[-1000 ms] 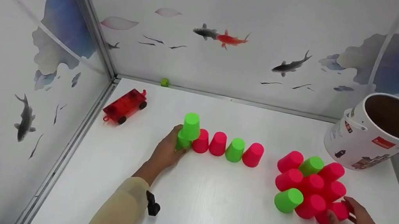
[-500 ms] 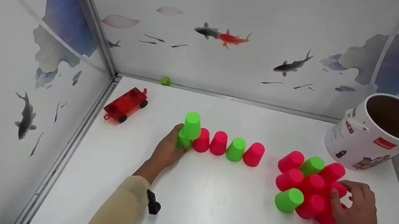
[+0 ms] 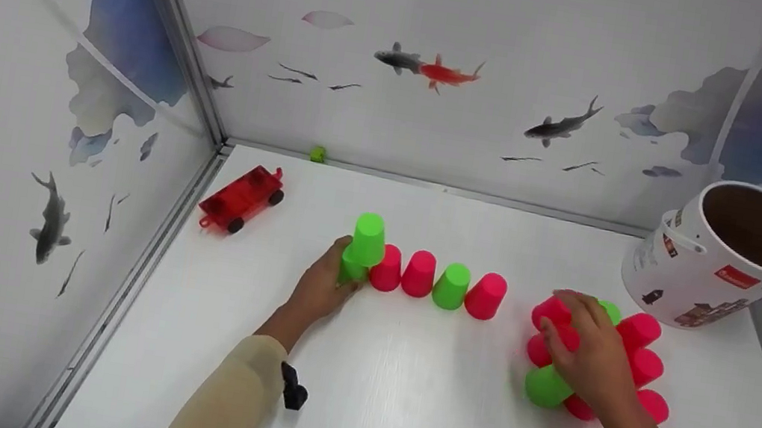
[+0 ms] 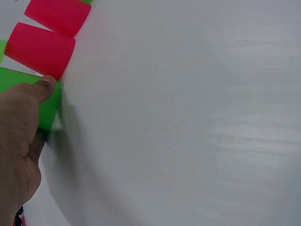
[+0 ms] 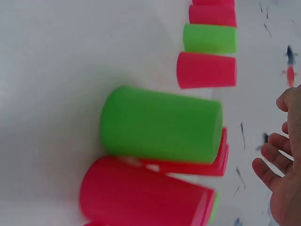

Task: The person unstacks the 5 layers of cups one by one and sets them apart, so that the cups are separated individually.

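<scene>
My left hand (image 3: 318, 288) grips a green cup (image 4: 49, 110) at the left end of a row of upside-down cups. Another green cup (image 3: 369, 239) stands above it, overlapping its top in the head view. To its right in the row come pinkish-red cups (image 3: 419, 274) and one green cup (image 3: 452, 286). My right hand (image 3: 594, 355) is over a cluster of upside-down cups at the right, fingers spread and loosely bent with nothing between them. It partly hides the cluster's red cups (image 3: 639, 330) and its front-left green cup (image 5: 162, 125).
A white bucket (image 3: 687, 286) with a handle stands at the back right. A red toy wagon (image 3: 242, 199) lies at the back left. Against the back edge of the white table (image 3: 398, 405) is a small green object (image 3: 317, 154). Patterned walls enclose the table.
My right hand has moved left and away from me, from the cluster's front-right red cup, past its right side, to above its left part. My left hand keeps its grip.
</scene>
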A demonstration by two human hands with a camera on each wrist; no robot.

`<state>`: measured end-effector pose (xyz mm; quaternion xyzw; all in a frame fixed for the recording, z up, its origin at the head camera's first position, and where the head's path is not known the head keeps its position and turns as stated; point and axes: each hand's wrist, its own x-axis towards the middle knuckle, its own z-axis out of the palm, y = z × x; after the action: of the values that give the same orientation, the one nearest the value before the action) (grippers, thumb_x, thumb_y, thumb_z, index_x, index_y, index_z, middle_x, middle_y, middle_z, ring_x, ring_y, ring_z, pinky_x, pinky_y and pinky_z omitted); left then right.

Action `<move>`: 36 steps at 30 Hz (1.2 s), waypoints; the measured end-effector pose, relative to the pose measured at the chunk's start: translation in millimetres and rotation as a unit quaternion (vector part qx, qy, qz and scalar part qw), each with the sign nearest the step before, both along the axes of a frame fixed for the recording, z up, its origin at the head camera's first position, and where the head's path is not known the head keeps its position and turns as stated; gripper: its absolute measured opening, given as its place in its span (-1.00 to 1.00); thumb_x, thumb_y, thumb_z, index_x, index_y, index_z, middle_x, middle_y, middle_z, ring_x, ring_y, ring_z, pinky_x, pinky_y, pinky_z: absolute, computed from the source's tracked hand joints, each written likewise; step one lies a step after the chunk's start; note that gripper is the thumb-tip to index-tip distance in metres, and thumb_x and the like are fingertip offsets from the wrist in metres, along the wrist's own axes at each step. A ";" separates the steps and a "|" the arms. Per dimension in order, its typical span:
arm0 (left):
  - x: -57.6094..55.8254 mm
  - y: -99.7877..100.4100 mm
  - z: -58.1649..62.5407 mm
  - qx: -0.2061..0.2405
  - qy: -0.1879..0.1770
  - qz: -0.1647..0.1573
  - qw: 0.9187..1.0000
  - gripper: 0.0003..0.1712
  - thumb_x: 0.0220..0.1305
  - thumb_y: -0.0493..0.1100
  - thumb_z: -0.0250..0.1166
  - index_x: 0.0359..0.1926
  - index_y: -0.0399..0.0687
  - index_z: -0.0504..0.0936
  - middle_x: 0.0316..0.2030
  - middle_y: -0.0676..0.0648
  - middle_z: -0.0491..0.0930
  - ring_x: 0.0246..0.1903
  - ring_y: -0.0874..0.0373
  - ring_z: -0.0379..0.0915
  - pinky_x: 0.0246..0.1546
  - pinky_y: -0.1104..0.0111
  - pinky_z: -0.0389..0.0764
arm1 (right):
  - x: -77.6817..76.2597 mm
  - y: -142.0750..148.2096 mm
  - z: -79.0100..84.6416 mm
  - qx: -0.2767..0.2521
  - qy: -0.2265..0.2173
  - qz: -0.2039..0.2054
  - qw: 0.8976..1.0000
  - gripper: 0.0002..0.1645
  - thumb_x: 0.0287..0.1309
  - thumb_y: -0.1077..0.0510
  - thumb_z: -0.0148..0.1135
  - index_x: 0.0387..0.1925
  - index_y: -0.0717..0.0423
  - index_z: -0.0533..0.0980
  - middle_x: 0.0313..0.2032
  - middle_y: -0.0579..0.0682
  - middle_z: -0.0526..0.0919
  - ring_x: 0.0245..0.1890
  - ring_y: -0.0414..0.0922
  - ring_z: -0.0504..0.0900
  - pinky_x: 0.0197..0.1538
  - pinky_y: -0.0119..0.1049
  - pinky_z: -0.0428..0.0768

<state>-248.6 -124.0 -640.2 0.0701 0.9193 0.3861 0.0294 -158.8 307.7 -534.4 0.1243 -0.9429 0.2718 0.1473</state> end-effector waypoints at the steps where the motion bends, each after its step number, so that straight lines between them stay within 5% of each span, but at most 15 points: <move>1: 0.4 -0.5 -0.5 0.001 0.001 0.000 1.000 -0.01 0.50 -0.10 0.49 0.71 0.10 0.08 0.55 -0.16 0.47 0.56 -0.13 0.41 0.64 -0.08 0.41 | -5.8 -11.6 3.3 0.002 -0.013 0.012 1.000 -0.19 0.22 0.22 0.61 0.46 0.15 0.50 0.39 0.22 0.57 0.38 0.27 0.57 0.13 0.07 0.86; 2: 0.4 -0.6 -0.7 0.002 0.000 0.000 1.000 -0.01 0.50 -0.10 0.48 0.71 0.10 0.09 0.55 -0.15 0.46 0.57 -0.13 0.40 0.64 -0.08 0.41 | -11.5 -23.9 6.7 0.005 -0.027 0.023 0.999 -0.18 0.25 0.19 0.60 0.49 0.13 0.48 0.42 0.22 0.55 0.40 0.27 0.57 0.10 0.28 0.83; 11: -0.1 3.9 0.1 0.014 -0.008 0.002 1.000 -0.04 0.51 -0.07 0.47 0.71 0.16 0.11 0.55 -0.09 0.46 0.56 -0.11 0.40 0.65 -0.08 0.40 | -54.6 -136.5 22.4 -0.010 -0.058 0.114 0.992 -0.10 0.35 -0.01 0.57 0.59 0.08 0.41 0.48 0.16 0.56 0.46 0.23 0.62 0.32 0.13 0.76; 18: 2.3 3.5 1.1 0.016 -0.016 0.011 1.000 -0.04 0.52 -0.07 0.47 0.71 0.21 0.10 0.55 -0.06 0.45 0.58 -0.09 0.39 0.64 -0.10 0.41 | -78.3 -194.4 18.8 -0.053 -0.080 0.149 0.984 0.00 0.36 0.01 0.57 0.67 0.09 0.30 0.50 0.16 0.55 0.50 0.17 0.59 0.44 0.07 0.67; 29: 3.3 2.3 4.6 0.012 -0.026 0.014 0.999 -0.04 0.53 -0.09 0.46 0.73 0.24 0.10 0.60 0.01 0.41 0.62 -0.02 0.35 0.66 -0.04 0.38 | -93.5 -237.4 10.3 -0.079 -0.138 0.124 0.979 0.04 0.41 -0.05 0.52 0.72 0.07 0.21 0.52 0.18 0.51 0.56 0.22 0.52 0.55 0.12 0.56; 36: 2.4 0.4 2.0 0.018 -0.020 0.011 1.000 -0.04 0.55 -0.08 0.44 0.74 0.25 0.07 0.62 0.00 0.39 0.63 -0.02 0.34 0.67 -0.04 0.38 | -97.2 -241.2 4.7 -0.062 -0.118 0.119 0.984 0.04 0.39 -0.10 0.54 0.71 0.05 0.25 0.50 0.17 0.56 0.53 0.19 0.56 0.55 0.07 0.57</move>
<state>-246.3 -123.6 -638.2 0.0528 0.9124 0.4037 0.0425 -256.0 66.5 -529.6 0.1935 -0.9134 0.3581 0.0091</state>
